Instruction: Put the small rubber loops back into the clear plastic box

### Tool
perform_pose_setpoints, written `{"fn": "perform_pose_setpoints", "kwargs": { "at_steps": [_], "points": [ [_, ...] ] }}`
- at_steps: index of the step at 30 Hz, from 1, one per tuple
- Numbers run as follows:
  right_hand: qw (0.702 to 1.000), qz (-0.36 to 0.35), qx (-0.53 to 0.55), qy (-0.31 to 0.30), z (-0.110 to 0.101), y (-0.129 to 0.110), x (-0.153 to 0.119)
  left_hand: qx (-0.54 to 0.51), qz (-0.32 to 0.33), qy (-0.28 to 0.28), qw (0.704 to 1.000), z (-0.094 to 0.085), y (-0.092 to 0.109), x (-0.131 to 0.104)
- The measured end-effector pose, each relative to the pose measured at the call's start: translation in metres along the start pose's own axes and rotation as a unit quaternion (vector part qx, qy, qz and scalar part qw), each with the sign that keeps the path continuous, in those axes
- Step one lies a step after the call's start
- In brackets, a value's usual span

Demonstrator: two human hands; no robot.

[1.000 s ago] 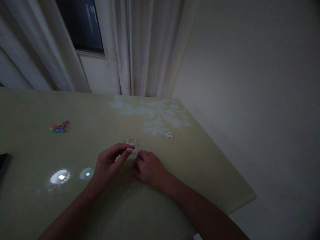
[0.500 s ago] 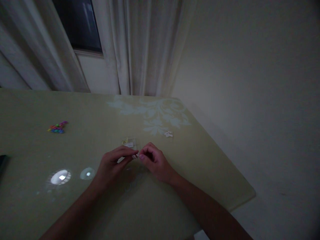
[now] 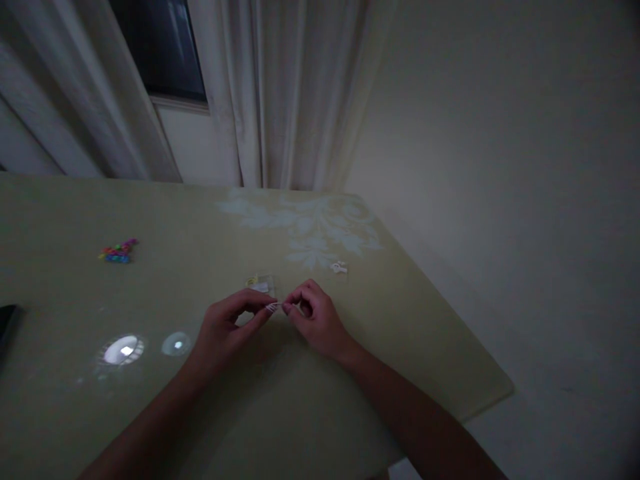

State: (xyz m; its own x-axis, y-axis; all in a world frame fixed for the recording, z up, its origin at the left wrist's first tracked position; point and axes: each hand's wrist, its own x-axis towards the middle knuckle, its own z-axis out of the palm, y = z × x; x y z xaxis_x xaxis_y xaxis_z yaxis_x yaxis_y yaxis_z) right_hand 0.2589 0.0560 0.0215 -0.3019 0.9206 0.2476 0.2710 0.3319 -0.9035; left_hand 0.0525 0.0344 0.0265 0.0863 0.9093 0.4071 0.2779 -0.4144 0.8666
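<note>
Thumb and fingers of my left hand (image 3: 227, 327) pinch a small white striped piece (image 3: 271, 307); its kind is too small to make out. From it a thin pale strand (image 3: 281, 304) runs to the right. My right hand (image 3: 315, 320) is closed at the strand's other end, thumb against forefinger. Just beyond my left fingertips lies a clear plastic box (image 3: 271, 281) with something yellow and a white label in it. A small white piece (image 3: 339, 267) rests on the table past my right hand.
A heap of small coloured pieces (image 3: 119, 252) lies on the left of the glossy table (image 3: 200, 413). At the left edge a dark object (image 3: 7, 320) is partly in view. Curtains (image 3: 280, 93) and a wall (image 3: 500, 167) border the table.
My right hand has drawn slightly to the right of my left, so more of the pale strand shows between them. More of the striped piece shows at my left fingertips.
</note>
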Motion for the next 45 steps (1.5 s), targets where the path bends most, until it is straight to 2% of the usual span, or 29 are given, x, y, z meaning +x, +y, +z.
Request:
{"fn": "perform_pose_setpoints", "kwargs": {
  "at_steps": [4, 9, 12, 20, 25, 30, 34, 42, 45],
  "points": [
    [0.998, 0.004, -0.047, -0.033, -0.01, 0.004, 0.003, -0.014, 0.003, 0.016, 1.0, 0.0, 0.0, 0.001],
    [0.984, 0.011, -0.125, -0.125, -0.042, 0.011, 0.012, 0.019, 0.024, 0.02, 0.999, -0.001, 0.001, 0.002],
    [0.978, 0.007, -0.158, -0.137, -0.052, 0.011, 0.014, 0.022, 0.029, 0.022, 0.999, -0.001, 0.001, 0.002],
    [0.966, -0.002, -0.176, -0.187, -0.035, 0.005, 0.005, 0.032, -0.017, 0.019, 0.999, -0.001, 0.001, 0.0],
    [0.976, -0.015, -0.154, -0.156, -0.034, 0.003, 0.007, 0.034, -0.017, 0.003, 0.999, -0.004, -0.003, 0.0],
    [0.996, 0.01, -0.056, -0.071, -0.032, 0.001, 0.01, 0.029, -0.012, -0.025, 0.999, -0.002, -0.007, -0.002],
    [0.999, 0.025, 0.009, -0.041, -0.024, -0.005, 0.006, 0.021, -0.022, -0.035, 0.999, 0.002, -0.004, -0.002],
    [0.994, 0.031, 0.082, -0.069, -0.014, -0.012, 0.0, 0.004, -0.001, -0.058, 0.998, 0.007, 0.0, -0.002],
    [0.994, 0.03, 0.084, -0.069, -0.013, -0.011, -0.001, 0.001, -0.015, -0.053, 0.998, 0.008, 0.003, -0.003]
  ]
}}
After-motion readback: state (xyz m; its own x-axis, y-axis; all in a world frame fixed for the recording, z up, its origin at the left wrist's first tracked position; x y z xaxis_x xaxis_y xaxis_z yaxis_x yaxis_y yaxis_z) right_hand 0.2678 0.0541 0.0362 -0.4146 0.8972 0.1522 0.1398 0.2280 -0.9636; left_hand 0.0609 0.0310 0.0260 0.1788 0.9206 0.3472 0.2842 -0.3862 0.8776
